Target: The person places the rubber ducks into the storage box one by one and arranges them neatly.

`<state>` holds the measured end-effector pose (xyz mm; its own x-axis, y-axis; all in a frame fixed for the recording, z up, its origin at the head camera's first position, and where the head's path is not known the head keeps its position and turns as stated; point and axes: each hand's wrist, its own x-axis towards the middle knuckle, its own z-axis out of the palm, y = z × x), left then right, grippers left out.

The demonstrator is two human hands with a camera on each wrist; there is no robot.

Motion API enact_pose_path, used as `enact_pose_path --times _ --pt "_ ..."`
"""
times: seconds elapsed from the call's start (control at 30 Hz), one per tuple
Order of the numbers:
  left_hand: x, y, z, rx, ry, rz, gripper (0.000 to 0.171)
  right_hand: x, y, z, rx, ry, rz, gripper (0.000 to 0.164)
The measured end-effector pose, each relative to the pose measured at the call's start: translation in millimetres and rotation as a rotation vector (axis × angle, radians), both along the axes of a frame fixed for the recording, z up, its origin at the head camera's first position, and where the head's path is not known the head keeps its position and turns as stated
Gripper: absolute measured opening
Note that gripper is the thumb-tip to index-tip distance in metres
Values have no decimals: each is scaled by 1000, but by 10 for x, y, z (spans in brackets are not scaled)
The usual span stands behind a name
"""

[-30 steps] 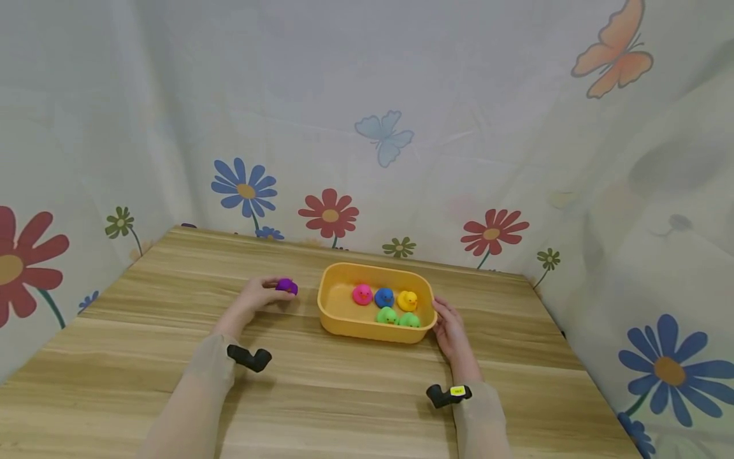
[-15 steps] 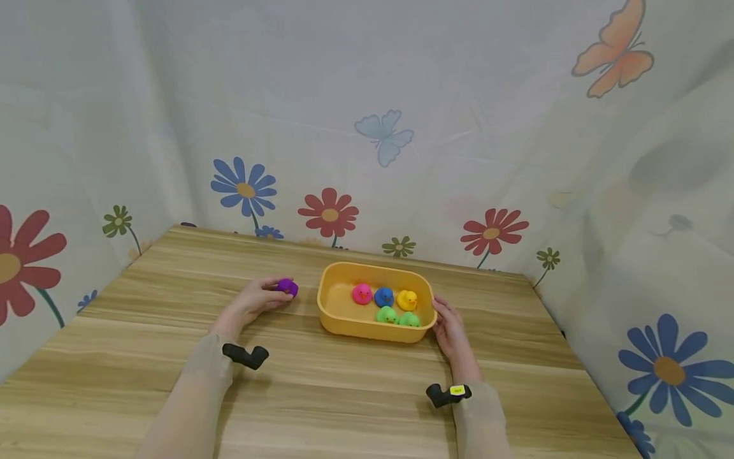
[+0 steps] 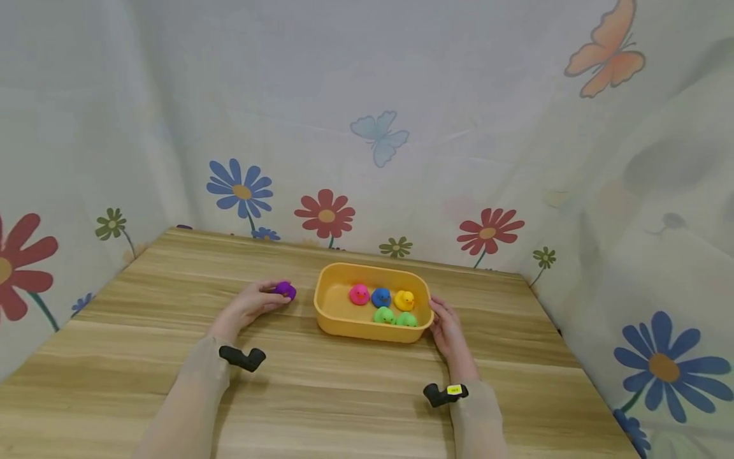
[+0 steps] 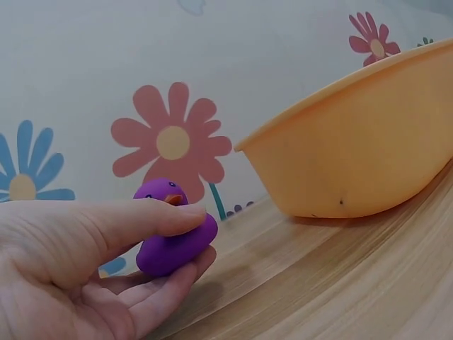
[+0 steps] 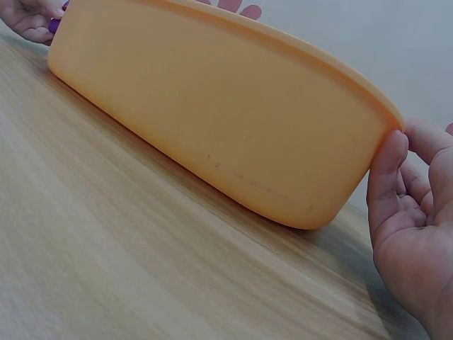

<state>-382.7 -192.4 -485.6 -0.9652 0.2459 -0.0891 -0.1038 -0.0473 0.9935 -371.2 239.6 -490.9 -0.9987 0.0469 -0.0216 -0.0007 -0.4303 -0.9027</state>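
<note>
A purple rubber duck (image 4: 177, 244) is pinched between the thumb and fingers of my left hand (image 3: 252, 303), just above the table and left of a yellow-orange plastic tub (image 3: 358, 329). My right hand (image 3: 449, 328) rests against the tub's right end. In the right wrist view its thumb (image 5: 387, 170) and index finger touch the outside, by the rim. Inside the tub sit a pink duck (image 3: 359, 294), a blue duck (image 3: 381, 297), a yellow duck (image 3: 404, 300) and two green ducks (image 3: 384, 315), grouped at the middle and right. The tub's wall partly hides the green pair.
Everything is on a wood-grain table (image 3: 321, 395). Behind it and along its sides hangs a pale cloth (image 3: 287, 83) printed with flowers and butterflies. Each wrist wears a black camera mount (image 3: 243, 359).
The whole head view has shifted slightly. My left hand has come a little nearer to me with the purple duck still pinched. The right hand stays at the tub's end.
</note>
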Motion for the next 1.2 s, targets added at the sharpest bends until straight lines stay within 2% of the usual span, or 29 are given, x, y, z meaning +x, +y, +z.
enact_pose_path --times 0.4,0.57,0.63,0.8,0.87,1.1,1.2 --pt "5 45 132 6 -18 48 71 -26 -37 7 27 8 -4 26" --pt "-49 80 196 -36 -36 81 76 -25 -32 14 40 20 10 33" --pt "-86 115 230 -24 -30 81 74 -26 -30 17 41 15 9 35" --pt "-179 259 363 65 -23 55 69 -27 -27 18 46 7 0 33" --pt "-208 331 420 72 -26 48 67 -31 -26 14 45 3 -5 31" --pt "-252 657 525 -10 4 28 60 -29 2 11 45 2 15 35" --pt "-244 811 558 -53 -8 26 60 -10 -3 2 38 16 13 29"
